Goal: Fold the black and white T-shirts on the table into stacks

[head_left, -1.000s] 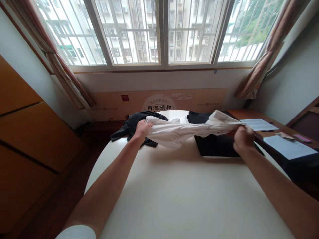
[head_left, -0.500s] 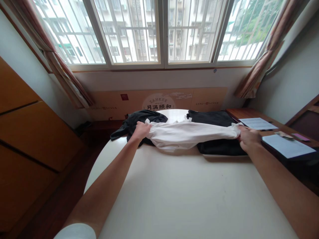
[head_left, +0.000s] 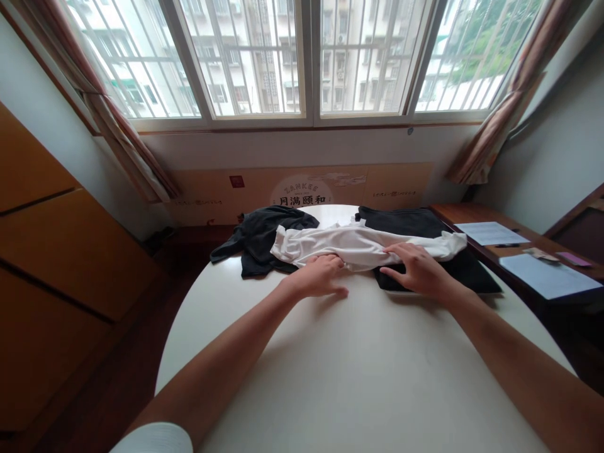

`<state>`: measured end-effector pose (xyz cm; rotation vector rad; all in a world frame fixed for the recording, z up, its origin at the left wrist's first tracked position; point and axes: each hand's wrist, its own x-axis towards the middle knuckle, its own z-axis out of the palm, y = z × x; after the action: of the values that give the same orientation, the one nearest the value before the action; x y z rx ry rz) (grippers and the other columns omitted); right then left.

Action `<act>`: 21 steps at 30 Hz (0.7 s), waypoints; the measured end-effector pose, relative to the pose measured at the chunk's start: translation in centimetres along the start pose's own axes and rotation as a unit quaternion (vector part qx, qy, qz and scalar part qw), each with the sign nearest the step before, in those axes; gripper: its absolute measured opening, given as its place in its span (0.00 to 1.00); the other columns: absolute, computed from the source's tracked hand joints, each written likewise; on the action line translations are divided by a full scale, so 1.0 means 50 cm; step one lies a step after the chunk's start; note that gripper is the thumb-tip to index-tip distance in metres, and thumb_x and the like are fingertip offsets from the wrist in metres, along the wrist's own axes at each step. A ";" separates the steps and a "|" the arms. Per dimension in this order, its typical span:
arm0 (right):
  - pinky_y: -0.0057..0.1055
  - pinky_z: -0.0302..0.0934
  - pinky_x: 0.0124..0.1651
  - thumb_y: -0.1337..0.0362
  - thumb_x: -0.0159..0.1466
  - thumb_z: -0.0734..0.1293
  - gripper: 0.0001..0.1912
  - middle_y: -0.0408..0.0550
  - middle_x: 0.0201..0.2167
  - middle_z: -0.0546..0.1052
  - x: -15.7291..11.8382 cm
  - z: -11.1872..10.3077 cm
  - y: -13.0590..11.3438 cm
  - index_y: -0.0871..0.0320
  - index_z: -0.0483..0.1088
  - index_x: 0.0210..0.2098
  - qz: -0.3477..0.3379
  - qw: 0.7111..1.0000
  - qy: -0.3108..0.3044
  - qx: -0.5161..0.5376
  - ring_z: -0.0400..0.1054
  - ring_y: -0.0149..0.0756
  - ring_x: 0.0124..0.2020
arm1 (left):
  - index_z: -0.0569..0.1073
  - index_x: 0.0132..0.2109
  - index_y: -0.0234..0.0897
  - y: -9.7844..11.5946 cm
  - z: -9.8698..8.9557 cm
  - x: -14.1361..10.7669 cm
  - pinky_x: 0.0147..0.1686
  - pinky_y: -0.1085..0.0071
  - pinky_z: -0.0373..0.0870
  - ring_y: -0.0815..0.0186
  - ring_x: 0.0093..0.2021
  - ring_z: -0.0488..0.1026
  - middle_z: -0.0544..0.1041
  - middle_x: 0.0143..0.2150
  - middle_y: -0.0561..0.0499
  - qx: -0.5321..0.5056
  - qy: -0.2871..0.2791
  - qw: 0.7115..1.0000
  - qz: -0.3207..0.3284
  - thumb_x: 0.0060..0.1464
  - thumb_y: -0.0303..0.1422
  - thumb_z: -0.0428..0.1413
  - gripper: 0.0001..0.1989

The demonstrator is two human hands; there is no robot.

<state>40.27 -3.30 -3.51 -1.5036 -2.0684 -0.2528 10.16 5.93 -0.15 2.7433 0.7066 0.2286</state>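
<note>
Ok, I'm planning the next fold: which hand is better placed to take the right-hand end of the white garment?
Probably the right hand: its fingers lie on the white garment, nearer that end than the left hand, which rests at the garment's near edge, around its middle.

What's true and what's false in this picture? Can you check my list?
1. The left hand is holding scissors. False: it is touching the white cloth.
2. The right hand is touching the white cloth. True.
3. The white cloth lies partly over a black cloth. True.
4. The table has square corners. False: its edge is rounded.
</note>
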 end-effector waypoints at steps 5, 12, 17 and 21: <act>0.47 0.67 0.50 0.67 0.72 0.58 0.13 0.56 0.39 0.81 0.004 0.004 0.016 0.57 0.74 0.41 0.039 0.995 0.084 -0.032 0.76 0.51 0.42 | 0.76 0.52 0.38 -0.039 0.014 0.009 0.58 0.54 0.65 0.50 0.55 0.76 0.81 0.51 0.42 0.073 0.082 0.992 -0.053 0.64 0.24 0.49 0.15; 0.47 0.65 0.50 0.63 0.74 0.55 0.15 0.57 0.39 0.75 0.012 -0.031 0.000 0.56 0.72 0.45 0.080 0.967 0.218 -0.103 0.69 0.52 0.43 | 0.74 0.49 0.38 0.012 -0.071 0.006 0.48 0.66 0.68 0.58 0.44 0.77 0.81 0.42 0.45 -0.063 0.291 0.953 -0.053 0.71 0.34 0.49 0.10; 0.45 0.65 0.49 0.53 0.73 0.62 0.14 0.56 0.39 0.75 0.017 -0.051 -0.054 0.55 0.73 0.45 0.086 0.966 0.222 -0.103 0.70 0.51 0.42 | 0.71 0.42 0.41 0.065 -0.137 -0.003 0.31 0.72 0.61 0.68 0.24 0.66 0.69 0.23 0.58 -0.192 0.461 0.862 -0.092 0.72 0.49 0.50 0.18; 0.36 0.62 0.35 0.49 0.72 0.66 0.16 0.47 0.29 0.75 0.018 -0.027 -0.131 0.53 0.72 0.36 -0.015 0.999 0.036 -0.012 0.70 0.41 0.29 | 0.72 0.37 0.39 0.047 -0.138 0.005 0.31 0.71 0.62 0.67 0.24 0.67 0.68 0.21 0.57 -0.209 0.463 0.851 -0.129 0.70 0.49 0.53 0.19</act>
<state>34.49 -5.48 -0.78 -1.4566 -2.0402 -0.3391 9.90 5.77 7.12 1.9682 1.0635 1.4965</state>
